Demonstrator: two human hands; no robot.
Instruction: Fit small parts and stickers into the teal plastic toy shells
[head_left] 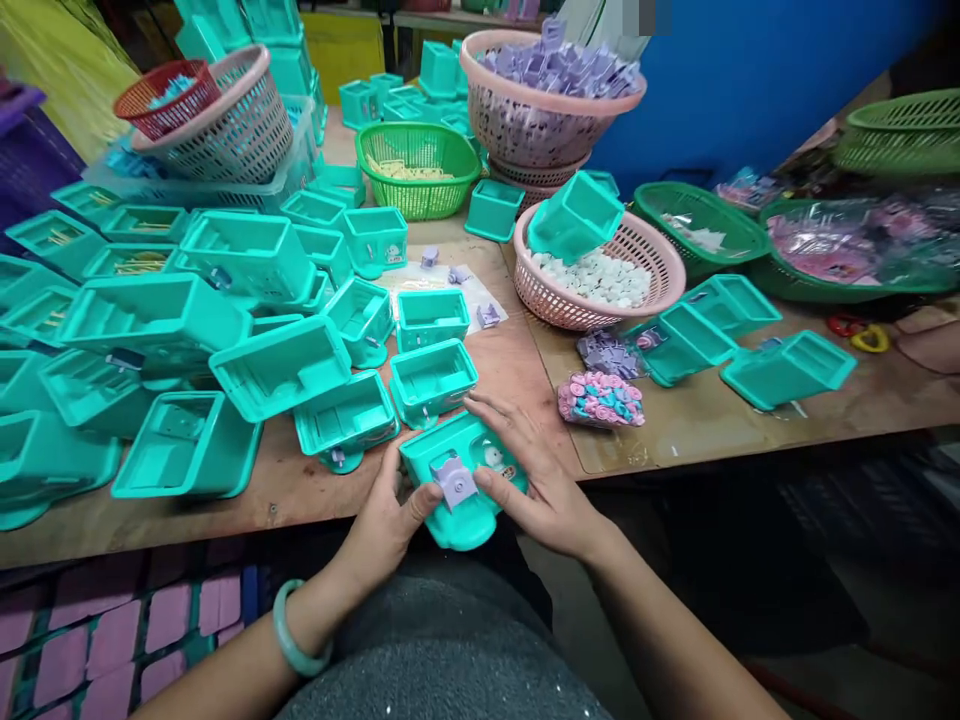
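Note:
Between both hands, at the table's front edge, is a teal plastic box (pixel 469 525) with a rounded lip and a small printed sticker on its side. A small lilac plastic piece (pixel 455 484) sits against its face. My left hand (pixel 390 510) grips the box's left side, its thumb touching the lilac piece. My right hand (pixel 536 485) wraps the right side, fingers over the far edge and thumb at the lilac piece's right. Just beyond stands another teal box (pixel 433 378). Loose lilac pieces (pixel 487 316) lie on a white sheet farther back.
Many teal boxes (pixel 281 368) crowd the left. A pink basket (pixel 600 285) holds white pieces and a teal box. Bagged pink and blue pieces (pixel 600 400) lie right of my hands. A green basket (pixel 418 170) and a lilac-filled basket (pixel 555 85) stand behind. Another person's arm (pixel 930 335) shows far right.

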